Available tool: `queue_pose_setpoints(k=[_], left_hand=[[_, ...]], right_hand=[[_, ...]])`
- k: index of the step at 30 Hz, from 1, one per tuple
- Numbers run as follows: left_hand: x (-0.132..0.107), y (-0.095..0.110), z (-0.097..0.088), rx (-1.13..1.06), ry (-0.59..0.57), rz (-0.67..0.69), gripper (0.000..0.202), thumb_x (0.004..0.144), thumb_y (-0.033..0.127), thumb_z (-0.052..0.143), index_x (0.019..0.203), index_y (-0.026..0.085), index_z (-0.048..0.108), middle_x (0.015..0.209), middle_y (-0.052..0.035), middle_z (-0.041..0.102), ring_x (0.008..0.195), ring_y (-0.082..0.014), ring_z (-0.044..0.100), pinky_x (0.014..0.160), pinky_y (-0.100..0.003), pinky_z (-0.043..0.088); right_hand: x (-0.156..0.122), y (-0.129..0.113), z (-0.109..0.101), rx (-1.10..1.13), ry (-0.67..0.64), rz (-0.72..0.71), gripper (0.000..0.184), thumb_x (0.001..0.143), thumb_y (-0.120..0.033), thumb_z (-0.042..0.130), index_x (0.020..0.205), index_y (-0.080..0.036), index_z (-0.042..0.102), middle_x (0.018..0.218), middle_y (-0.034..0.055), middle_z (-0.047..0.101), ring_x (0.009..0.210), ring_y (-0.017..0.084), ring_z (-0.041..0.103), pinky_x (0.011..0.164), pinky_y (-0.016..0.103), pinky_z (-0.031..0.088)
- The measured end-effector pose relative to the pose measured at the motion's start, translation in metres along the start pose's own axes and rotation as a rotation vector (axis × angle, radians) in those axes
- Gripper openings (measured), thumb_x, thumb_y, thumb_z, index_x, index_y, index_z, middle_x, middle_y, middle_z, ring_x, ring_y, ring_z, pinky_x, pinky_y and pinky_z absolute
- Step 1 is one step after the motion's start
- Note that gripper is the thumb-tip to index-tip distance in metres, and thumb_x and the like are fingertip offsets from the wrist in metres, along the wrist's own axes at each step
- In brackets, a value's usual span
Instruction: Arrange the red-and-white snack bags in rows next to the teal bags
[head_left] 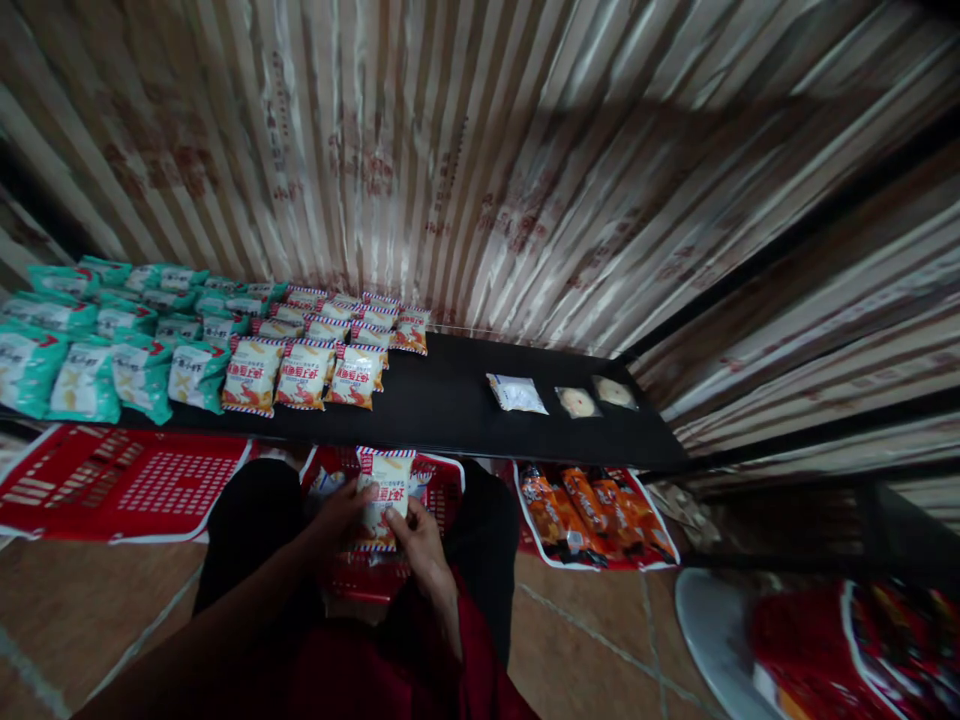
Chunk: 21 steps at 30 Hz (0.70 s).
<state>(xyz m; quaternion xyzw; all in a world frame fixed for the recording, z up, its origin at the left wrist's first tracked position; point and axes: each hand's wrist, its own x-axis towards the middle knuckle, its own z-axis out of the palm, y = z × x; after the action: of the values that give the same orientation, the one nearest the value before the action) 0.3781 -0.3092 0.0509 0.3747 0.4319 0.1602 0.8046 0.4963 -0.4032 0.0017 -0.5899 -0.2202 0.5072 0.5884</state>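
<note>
Between my knees I hold a snack bag (387,490) with a striped edge and red lettering, its printed face up. My left hand (343,508) grips its left side, and my right hand (421,540) pinches its lower right side with the thumb on top. Beneath it sits a red basket (448,490) with some packets inside, mostly hidden by the bag and my hands. Ahead, on the black shelf (457,400), stand rows of matching snack bags (301,374).
Teal snack bags (82,380) fill the shelf's left end. A white packet (517,394) and two small clear packets (577,402) lie at its right. A red basket (180,490) is at lower left; another holds orange packets (589,510). A grey stool (712,640) stands lower right.
</note>
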Motion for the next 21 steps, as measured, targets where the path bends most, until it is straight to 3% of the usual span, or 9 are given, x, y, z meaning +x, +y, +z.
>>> queue_pose_setpoints(k=[7, 13, 21], left_hand=[[0.018, -0.019, -0.008, 0.069, -0.192, 0.098, 0.058, 0.055, 0.046, 0.081, 0.101, 0.015, 0.063, 0.093, -0.009, 0.071, 0.086, -0.0246, 0.066, 0.073, -0.032, 0.053], [0.025, -0.015, -0.007, 0.148, -0.076, 0.126, 0.057, 0.048, 0.049, 0.08, 0.09, 0.013, 0.066, 0.077, -0.0055, 0.07, 0.079, -0.0248, 0.066, 0.07, -0.034, 0.053], [0.028, 0.007, 0.003, 0.169, 0.007, 0.142, 0.042, 0.056, 0.04, 0.074, 0.086, 0.013, 0.064, 0.074, -0.0043, 0.07, 0.07, -0.0204, 0.065, 0.064, -0.03, 0.053]], right_hand=[[0.014, -0.019, -0.011, -0.065, 0.143, -0.062, 0.045, 0.068, -0.051, 0.07, 0.097, -0.017, 0.066, 0.085, 0.0055, 0.071, 0.077, 0.021, 0.064, 0.071, 0.033, 0.049], [0.017, -0.031, -0.005, -0.048, 0.143, -0.049, 0.046, 0.067, -0.052, 0.071, 0.096, -0.017, 0.066, 0.086, 0.0059, 0.072, 0.078, 0.023, 0.065, 0.072, 0.034, 0.05], [0.025, -0.052, -0.01, 0.094, 0.018, 0.005, 0.053, 0.06, -0.048, 0.078, 0.103, -0.019, 0.064, 0.092, 0.0051, 0.072, 0.083, 0.022, 0.067, 0.082, 0.037, 0.049]])
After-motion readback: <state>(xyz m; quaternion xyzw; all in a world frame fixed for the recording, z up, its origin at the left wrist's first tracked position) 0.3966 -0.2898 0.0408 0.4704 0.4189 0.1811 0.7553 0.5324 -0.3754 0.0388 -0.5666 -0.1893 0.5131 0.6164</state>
